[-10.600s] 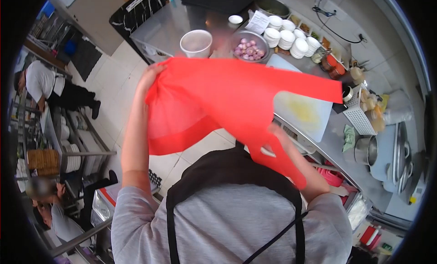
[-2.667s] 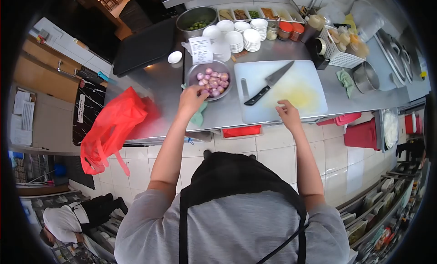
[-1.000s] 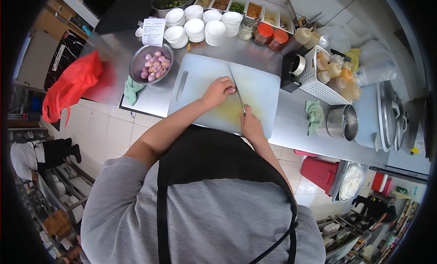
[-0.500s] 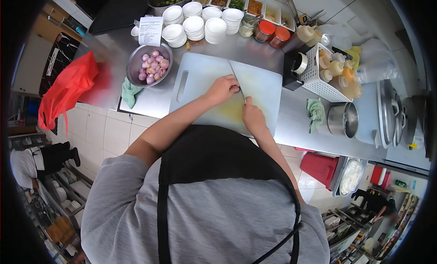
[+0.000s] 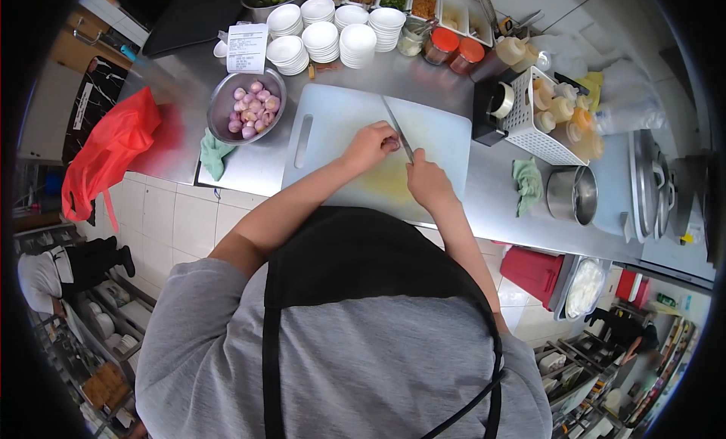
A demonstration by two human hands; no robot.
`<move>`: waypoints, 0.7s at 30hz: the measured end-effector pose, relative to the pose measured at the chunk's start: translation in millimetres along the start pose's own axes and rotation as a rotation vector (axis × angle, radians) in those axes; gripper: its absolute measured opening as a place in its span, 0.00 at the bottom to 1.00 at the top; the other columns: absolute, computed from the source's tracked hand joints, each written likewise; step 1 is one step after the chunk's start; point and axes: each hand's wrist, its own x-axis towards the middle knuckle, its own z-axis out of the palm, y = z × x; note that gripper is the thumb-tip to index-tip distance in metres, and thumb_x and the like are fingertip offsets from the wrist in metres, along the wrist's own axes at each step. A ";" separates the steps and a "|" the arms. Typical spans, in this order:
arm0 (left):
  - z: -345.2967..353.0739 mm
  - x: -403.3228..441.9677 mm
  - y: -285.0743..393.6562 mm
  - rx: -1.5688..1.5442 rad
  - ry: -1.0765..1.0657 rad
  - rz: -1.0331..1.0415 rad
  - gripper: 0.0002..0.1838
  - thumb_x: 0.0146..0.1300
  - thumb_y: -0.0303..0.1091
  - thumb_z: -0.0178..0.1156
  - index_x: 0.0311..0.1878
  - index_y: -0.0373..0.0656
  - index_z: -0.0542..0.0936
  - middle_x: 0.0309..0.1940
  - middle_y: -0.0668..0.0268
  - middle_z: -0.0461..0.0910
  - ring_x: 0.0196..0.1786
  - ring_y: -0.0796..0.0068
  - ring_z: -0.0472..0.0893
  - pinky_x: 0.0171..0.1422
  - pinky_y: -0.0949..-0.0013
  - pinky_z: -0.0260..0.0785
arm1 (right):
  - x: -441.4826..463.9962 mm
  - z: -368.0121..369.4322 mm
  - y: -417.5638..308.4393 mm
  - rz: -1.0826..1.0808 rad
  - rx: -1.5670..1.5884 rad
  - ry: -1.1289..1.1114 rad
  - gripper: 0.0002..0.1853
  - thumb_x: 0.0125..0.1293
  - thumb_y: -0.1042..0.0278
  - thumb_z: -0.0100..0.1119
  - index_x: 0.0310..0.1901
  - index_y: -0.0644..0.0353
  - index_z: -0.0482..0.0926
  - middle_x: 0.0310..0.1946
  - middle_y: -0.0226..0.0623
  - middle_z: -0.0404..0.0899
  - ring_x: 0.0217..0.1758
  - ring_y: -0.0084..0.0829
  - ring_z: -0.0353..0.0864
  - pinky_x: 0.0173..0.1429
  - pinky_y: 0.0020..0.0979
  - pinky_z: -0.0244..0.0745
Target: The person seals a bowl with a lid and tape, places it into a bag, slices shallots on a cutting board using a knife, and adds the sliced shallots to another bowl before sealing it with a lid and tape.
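- Gripping one kitchen knife [image 5: 397, 126]: one right hand [image 5: 429, 183], closed round the handle, blade pointing away.
- One left hand [image 5: 369, 148], fingertips pinched on one shallot [image 5: 392, 142], mostly covered, just beside the blade, over the board.
- One cutting board [image 5: 333, 110], whitish, one handle slot at left, yellow stain under the hands.
- Two green cloths [image 5: 527, 186], one left of the board, one right.
- One steel pot [image 5: 563, 195], beside the right-hand cloth.
- One red plastic bag [image 5: 113, 148], hanging over the counter edge at far left.
- One steel bowl [image 5: 220, 110], holding more than a dozen shallots; overlap prevents an exact count.
- One white perforated basket [image 5: 529, 133] of squeeze bottles, number unclear.
- One printed receipt [image 5: 246, 49], at the bowl's far rim.
- Seven stacks of small white dishes [image 5: 321, 42].
- Two red-lidded jars [image 5: 440, 46], right of the stacks.
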 end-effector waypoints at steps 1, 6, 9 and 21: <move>-1.4 -0.5 1.8 -0.010 -0.001 -0.026 0.05 0.47 0.23 0.58 0.31 0.37 0.76 0.28 0.59 0.75 0.31 0.60 0.77 0.36 0.65 0.69 | -2.2 3.1 0.9 0.011 0.034 -0.014 0.12 0.63 0.64 0.42 0.41 0.64 0.58 0.24 0.61 0.74 0.30 0.61 0.74 0.35 0.54 0.67; 2.8 -4.4 -4.4 -0.015 0.039 -0.008 0.06 0.47 0.23 0.59 0.30 0.36 0.75 0.27 0.60 0.75 0.30 0.61 0.77 0.35 0.66 0.70 | 4.1 33.1 4.2 0.069 0.104 0.037 0.12 0.63 0.65 0.42 0.41 0.65 0.58 0.23 0.61 0.74 0.30 0.61 0.74 0.34 0.55 0.67; 6.9 -7.9 -4.5 -0.074 0.086 -0.036 0.09 0.45 0.24 0.62 0.32 0.35 0.74 0.26 0.60 0.75 0.30 0.65 0.77 0.35 0.67 0.71 | 7.2 37.1 5.4 0.046 0.133 0.080 0.12 0.63 0.64 0.42 0.41 0.63 0.59 0.23 0.61 0.73 0.30 0.61 0.74 0.34 0.55 0.67; -6.2 -3.2 -7.6 0.113 -0.070 0.023 0.09 0.45 0.22 0.58 0.34 0.37 0.75 0.35 0.58 0.73 0.35 0.61 0.74 0.42 0.65 0.68 | -31.0 30.3 19.4 -0.088 0.316 0.067 0.25 0.61 0.67 0.45 0.59 0.61 0.54 0.28 0.62 0.74 0.33 0.59 0.74 0.39 0.49 0.67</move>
